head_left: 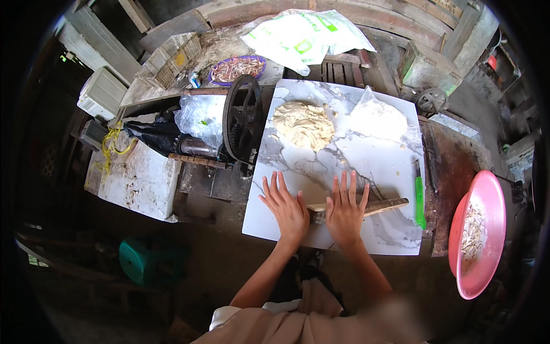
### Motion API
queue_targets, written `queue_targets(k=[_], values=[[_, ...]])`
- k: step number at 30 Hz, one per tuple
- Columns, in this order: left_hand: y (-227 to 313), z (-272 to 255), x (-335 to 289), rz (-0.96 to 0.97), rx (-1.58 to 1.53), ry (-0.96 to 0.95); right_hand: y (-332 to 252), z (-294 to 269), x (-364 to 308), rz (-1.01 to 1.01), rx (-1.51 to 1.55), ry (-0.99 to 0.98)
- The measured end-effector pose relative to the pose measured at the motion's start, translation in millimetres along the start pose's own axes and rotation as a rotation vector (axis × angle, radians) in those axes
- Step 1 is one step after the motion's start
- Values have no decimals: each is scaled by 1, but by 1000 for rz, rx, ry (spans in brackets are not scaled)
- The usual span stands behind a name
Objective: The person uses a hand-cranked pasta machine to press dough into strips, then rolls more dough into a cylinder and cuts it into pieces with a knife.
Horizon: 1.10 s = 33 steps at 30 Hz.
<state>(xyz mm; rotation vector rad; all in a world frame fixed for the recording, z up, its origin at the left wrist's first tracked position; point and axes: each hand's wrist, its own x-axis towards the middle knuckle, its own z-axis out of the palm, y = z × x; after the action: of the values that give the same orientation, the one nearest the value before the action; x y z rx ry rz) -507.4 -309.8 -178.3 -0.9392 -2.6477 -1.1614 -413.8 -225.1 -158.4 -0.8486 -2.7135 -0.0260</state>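
Note:
My left hand [285, 211] lies palm down with its fingers spread, near the front edge of a white marble-patterned board [298, 166]. Beside it my right hand [346, 211] is also flat, fingers stretched out. Under the right palm runs a wooden stick like a rolling pin [387, 207], its worn end sticking out to the right. Its other end shows between the hands; what lies beneath the palms is hidden. Farther back on the board sits a lumpy mound of pale yellow dough [303, 125]. A clear plastic bag of white powder [378, 117] rests to its right.
A green-handled knife [420, 200] lies along the board's right edge. A pink basin [492, 229] stands at right. Left of the board rises a dark iron wheel [243, 117]. Behind are a purple-rimmed tray [238, 70] and a white sack [309, 37]. A green stool [134, 261] is lower left.

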Motion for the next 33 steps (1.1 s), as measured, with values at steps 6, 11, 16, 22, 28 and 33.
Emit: queue_targets(k=[6, 11, 16, 22, 28, 33], values=[[6, 21, 69, 18, 103, 117, 14, 36, 62, 90, 14, 148], [-2, 29, 70, 40, 168, 141, 14, 42, 67, 76, -1, 140], [1, 3, 1, 10, 81, -6, -1, 12, -4, 23, 23, 69], [5, 10, 25, 37, 58, 10, 5, 19, 17, 15, 18, 38], [8, 29, 76, 110, 41, 142, 11, 44, 79, 73, 32, 138], [16, 18, 51, 23, 67, 53, 13, 38, 50, 51, 25, 158]])
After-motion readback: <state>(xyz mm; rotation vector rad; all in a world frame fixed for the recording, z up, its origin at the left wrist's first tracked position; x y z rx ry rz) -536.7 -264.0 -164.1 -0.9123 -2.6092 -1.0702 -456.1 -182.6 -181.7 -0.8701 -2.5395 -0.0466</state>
